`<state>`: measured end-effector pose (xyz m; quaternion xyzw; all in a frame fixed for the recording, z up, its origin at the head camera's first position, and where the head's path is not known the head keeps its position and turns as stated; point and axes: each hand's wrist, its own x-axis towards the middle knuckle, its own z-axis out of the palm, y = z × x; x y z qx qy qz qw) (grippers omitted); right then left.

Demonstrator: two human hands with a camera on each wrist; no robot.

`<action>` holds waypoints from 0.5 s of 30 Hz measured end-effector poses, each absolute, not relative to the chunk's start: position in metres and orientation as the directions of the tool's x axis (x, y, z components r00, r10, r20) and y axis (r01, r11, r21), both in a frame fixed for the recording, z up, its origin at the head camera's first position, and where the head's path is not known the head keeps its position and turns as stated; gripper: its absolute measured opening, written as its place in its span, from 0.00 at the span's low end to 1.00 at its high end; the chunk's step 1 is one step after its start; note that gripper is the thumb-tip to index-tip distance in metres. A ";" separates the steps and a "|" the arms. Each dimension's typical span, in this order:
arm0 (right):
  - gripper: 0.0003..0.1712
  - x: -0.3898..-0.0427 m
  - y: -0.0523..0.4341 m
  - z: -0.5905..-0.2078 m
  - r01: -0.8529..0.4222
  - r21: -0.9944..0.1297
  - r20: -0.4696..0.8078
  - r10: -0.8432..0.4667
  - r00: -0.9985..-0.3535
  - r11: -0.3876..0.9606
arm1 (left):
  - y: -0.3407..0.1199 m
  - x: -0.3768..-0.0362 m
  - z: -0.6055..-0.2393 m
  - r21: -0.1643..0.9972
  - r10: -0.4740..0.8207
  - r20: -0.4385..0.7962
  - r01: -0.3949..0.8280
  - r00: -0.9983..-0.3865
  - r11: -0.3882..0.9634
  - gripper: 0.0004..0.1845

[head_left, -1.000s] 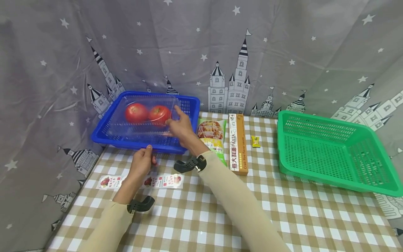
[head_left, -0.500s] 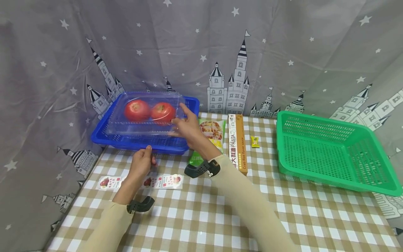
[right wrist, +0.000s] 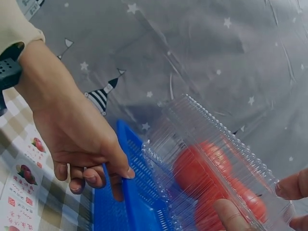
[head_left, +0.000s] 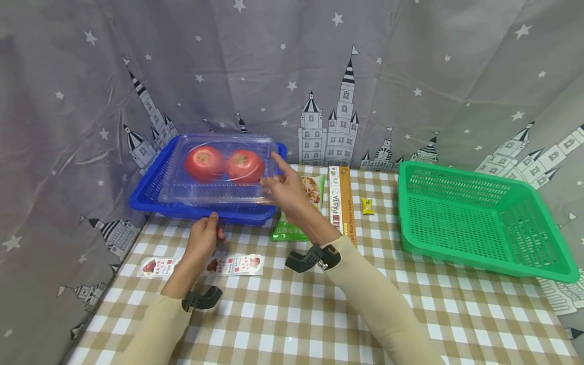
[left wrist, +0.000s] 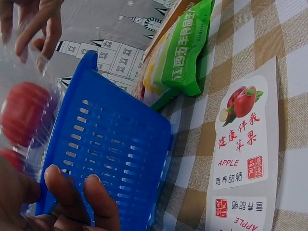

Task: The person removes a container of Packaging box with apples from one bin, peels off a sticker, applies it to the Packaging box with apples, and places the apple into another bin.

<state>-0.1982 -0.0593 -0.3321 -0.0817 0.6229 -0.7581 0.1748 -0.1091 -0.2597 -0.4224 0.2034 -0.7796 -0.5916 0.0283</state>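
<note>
A clear plastic box (head_left: 219, 170) with two red apples (head_left: 224, 165) hangs just above the blue basket (head_left: 150, 195) at the back left of the table. My right hand (head_left: 284, 186) pinches the box's right end, thumb below and fingers on top. In the right wrist view the box (right wrist: 219, 161) and the apples (right wrist: 202, 171) show, with my right fingertips (right wrist: 231, 217) on it. My left hand (head_left: 206, 234) grips the basket's front rim, thumb over the edge; the right wrist view shows this left hand (right wrist: 82, 139) too. In the left wrist view its fingers (left wrist: 72, 199) curl on the basket wall (left wrist: 113, 159).
A green basket (head_left: 529, 253) stands at the right. Between the baskets lie a green snack bag (head_left: 292, 225), a long pasta box (head_left: 343, 203) and a small yellow sachet (head_left: 367, 205). Apple label stickers (head_left: 237, 264) lie on the checked cloth near my left hand. A starred curtain hangs behind.
My right hand has lifted the clear apple box up out of the blue basket and a little to the right. The left hand has stayed on the basket rim.
</note>
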 end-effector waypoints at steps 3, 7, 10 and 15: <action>0.45 -0.194 -0.052 -0.331 0.153 -0.974 -0.084 -0.368 -0.926 -0.165 | -0.260 -0.109 -0.423 0.935 -0.351 -0.194 -0.280 -0.916 0.215 0.24; 0.45 -0.187 -0.041 -0.330 0.153 -0.972 -0.078 -0.375 -0.924 -0.176 | -0.260 -0.110 -0.425 0.936 -0.358 -0.186 -0.276 -0.915 0.220 0.24; 0.45 -0.183 -0.032 -0.330 0.139 -0.976 -0.068 -0.372 -0.926 -0.167 | -0.260 -0.110 -0.425 0.936 -0.363 -0.186 -0.276 -0.913 0.216 0.23; 0.45 -0.177 -0.018 -0.330 0.121 -0.983 -0.064 -0.354 -0.933 -0.140 | -0.259 -0.109 -0.424 0.936 -0.366 -0.187 -0.279 -0.912 0.216 0.20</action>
